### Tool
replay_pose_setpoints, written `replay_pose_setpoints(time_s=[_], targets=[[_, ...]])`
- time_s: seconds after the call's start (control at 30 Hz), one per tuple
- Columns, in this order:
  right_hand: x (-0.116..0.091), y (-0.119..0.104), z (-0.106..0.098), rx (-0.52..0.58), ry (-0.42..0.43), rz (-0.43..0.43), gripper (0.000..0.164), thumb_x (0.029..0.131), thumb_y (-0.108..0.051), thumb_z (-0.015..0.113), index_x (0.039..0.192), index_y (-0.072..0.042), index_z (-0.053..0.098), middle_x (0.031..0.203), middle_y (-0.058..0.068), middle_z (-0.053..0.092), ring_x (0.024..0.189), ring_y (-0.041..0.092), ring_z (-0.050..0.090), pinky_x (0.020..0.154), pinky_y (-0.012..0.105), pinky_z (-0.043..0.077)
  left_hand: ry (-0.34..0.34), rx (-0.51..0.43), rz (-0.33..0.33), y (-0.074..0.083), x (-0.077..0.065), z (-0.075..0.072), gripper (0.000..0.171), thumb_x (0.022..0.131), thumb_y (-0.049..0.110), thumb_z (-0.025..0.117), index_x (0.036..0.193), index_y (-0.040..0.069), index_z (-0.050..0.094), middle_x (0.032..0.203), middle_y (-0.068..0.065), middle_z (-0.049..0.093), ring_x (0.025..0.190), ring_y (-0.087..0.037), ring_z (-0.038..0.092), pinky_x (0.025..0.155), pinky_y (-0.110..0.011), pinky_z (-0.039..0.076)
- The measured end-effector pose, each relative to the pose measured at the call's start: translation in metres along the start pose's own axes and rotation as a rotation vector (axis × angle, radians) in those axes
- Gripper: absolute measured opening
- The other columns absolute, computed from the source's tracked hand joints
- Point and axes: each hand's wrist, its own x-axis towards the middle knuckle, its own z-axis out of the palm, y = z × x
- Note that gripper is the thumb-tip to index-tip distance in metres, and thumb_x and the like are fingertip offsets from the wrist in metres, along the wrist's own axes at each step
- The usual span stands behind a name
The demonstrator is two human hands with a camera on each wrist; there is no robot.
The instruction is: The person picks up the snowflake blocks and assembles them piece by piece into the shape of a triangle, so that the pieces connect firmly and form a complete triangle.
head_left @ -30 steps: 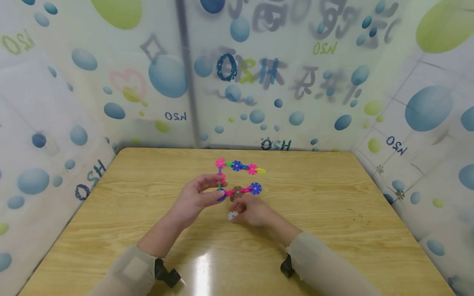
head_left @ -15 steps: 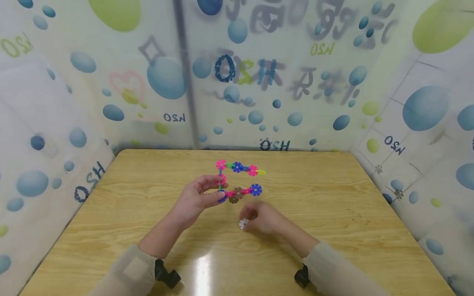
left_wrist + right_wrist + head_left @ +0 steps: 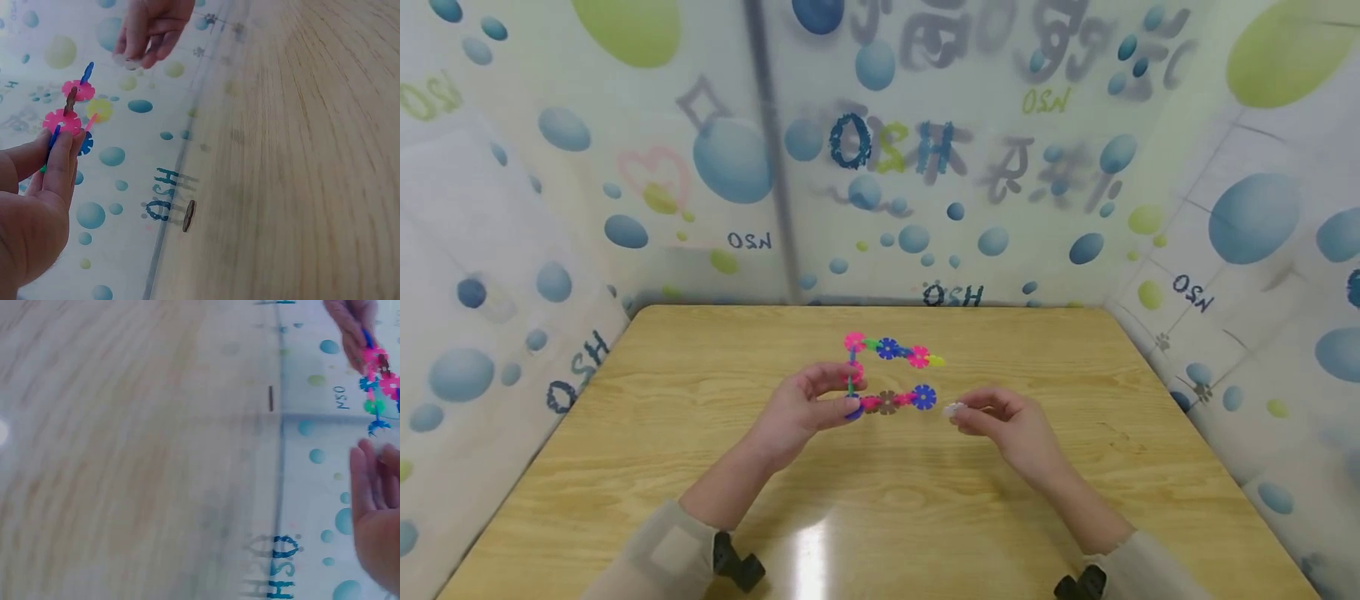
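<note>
My left hand [image 3: 801,408] pinches the lower left corner of a C-shaped chain of interlocking snowflake discs [image 3: 923,397] between thumb and fingers. Pink, blue, green, brown and yellow discs make up the chain, two arms pointing right. Just right of the lower arm's blue end disc, my right hand [image 3: 1018,429] pinches a white snowflake disc [image 3: 953,409] at its fingertips, with a small gap between the two. From the left wrist, the chain's pink disc [image 3: 61,122] shows above the left fingers, and the white disc [image 3: 127,62] is partly covered by the right fingers.
A loose brown disc [image 3: 189,215] appears over the wooden table [image 3: 300,187] in the left wrist view; in the right wrist view a thin dark piece [image 3: 271,399] shows near the table edge. A patterned curtain [image 3: 880,208] encloses the table's back and sides.
My right hand has moved right, from below the chain's lower arm to beside its end, carrying the white disc. The left hand and chain have shifted only slightly.
</note>
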Motion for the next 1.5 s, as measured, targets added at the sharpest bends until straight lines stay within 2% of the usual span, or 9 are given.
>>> replay_pose_setpoints(time_s=[0.17, 0.3, 0.57, 0.8, 0.97, 1.03, 1.17, 1.37, 1.5], targets=[[-0.004, -0.009, 0.0, 0.055, 0.044, -0.093, 0.025, 0.106, -0.02, 0.076, 0.123, -0.002, 0.075, 0.117, 0.006, 0.083, 0.109, 0.021, 0.081, 0.097, 0.035, 0.067, -0.024, 0.014, -0.009, -0.002, -0.001, 0.003, 0.053, 0.104, 0.008, 0.075, 0.153, 0.002, 0.054, 0.153, -0.019, 0.06, 0.141, -0.037, 0.059, 0.105, -0.037, 0.064], [-0.005, -0.014, 0.003, 0.067, 0.041, -0.103, 0.025, 0.106, -0.019, 0.076, 0.124, -0.002, 0.075, 0.115, 0.004, 0.084, 0.109, 0.023, 0.082, 0.096, 0.033, 0.067, -0.023, 0.021, -0.012, -0.002, -0.002, 0.004, 0.053, 0.105, 0.009, 0.075, 0.153, 0.001, 0.054, 0.154, -0.019, 0.059, 0.146, -0.042, 0.054, 0.105, -0.037, 0.064], [-0.006, -0.015, 0.009, 0.078, 0.035, -0.137, 0.023, 0.105, -0.016, 0.076, 0.122, 0.0, 0.076, 0.111, 0.001, 0.082, 0.11, 0.031, 0.08, 0.095, 0.032, 0.067, -0.03, 0.017, -0.01, -0.001, -0.002, 0.007, 0.054, 0.104, 0.007, 0.075, 0.153, 0.0, 0.054, 0.152, -0.022, 0.061, 0.136, -0.032, 0.063, 0.104, -0.037, 0.064], [-0.005, -0.011, 0.011, 0.086, 0.05, -0.184, 0.021, 0.105, -0.01, 0.075, 0.119, 0.005, 0.076, 0.105, -0.003, 0.082, 0.101, 0.014, 0.082, 0.094, 0.034, 0.068, -0.009, 0.008, -0.018, -0.002, -0.001, 0.012, 0.051, 0.104, 0.004, 0.074, 0.152, 0.002, 0.057, 0.151, -0.021, 0.063, 0.139, -0.036, 0.061, 0.103, -0.039, 0.065], [-0.006, -0.013, 0.012, 0.082, 0.082, -0.169, 0.021, 0.105, -0.012, 0.076, 0.118, 0.005, 0.076, 0.104, -0.001, 0.083, 0.101, 0.016, 0.082, 0.094, 0.035, 0.068, 0.019, -0.022, -0.028, -0.001, 0.0, 0.015, 0.05, 0.104, 0.002, 0.073, 0.151, 0.003, 0.057, 0.15, -0.02, 0.063, 0.141, -0.038, 0.06, 0.103, -0.038, 0.065], [-0.006, -0.014, 0.014, 0.074, 0.097, -0.162, 0.021, 0.104, -0.013, 0.077, 0.117, 0.004, 0.077, 0.104, 0.0, 0.082, 0.1, 0.016, 0.082, 0.094, 0.036, 0.068, 0.032, -0.035, -0.034, -0.001, 0.001, 0.017, 0.05, 0.104, 0.001, 0.072, 0.151, 0.003, 0.057, 0.15, -0.02, 0.064, 0.14, -0.037, 0.062, 0.103, -0.038, 0.065], [-0.006, -0.013, 0.014, 0.074, 0.101, -0.163, 0.022, 0.104, -0.013, 0.077, 0.119, 0.004, 0.076, 0.103, 0.0, 0.081, 0.098, 0.014, 0.081, 0.092, 0.036, 0.068, 0.057, -0.039, -0.053, 0.001, 0.001, 0.018, 0.05, 0.104, 0.002, 0.073, 0.151, 0.004, 0.058, 0.149, -0.018, 0.063, 0.133, -0.027, 0.066, 0.103, -0.038, 0.065], [-0.003, -0.01, 0.01, 0.063, 0.037, -0.186, 0.022, 0.106, -0.01, 0.074, 0.122, 0.005, 0.075, 0.106, 0.002, 0.082, 0.098, 0.013, 0.082, 0.09, 0.032, 0.068, 0.07, -0.04, -0.061, 0.002, 0.003, 0.018, 0.05, 0.104, 0.002, 0.073, 0.151, 0.005, 0.058, 0.147, -0.016, 0.064, 0.126, -0.019, 0.068, 0.104, -0.037, 0.064], [-0.001, -0.009, 0.007, 0.04, 0.002, -0.159, 0.024, 0.107, -0.013, 0.073, 0.125, 0.001, 0.076, 0.109, 0.007, 0.083, 0.099, 0.014, 0.082, 0.091, 0.03, 0.068, 0.053, -0.054, -0.052, 0.002, 0.003, 0.016, 0.05, 0.103, 0.001, 0.073, 0.151, 0.004, 0.058, 0.146, -0.016, 0.065, 0.121, -0.017, 0.071, 0.103, -0.036, 0.065]])
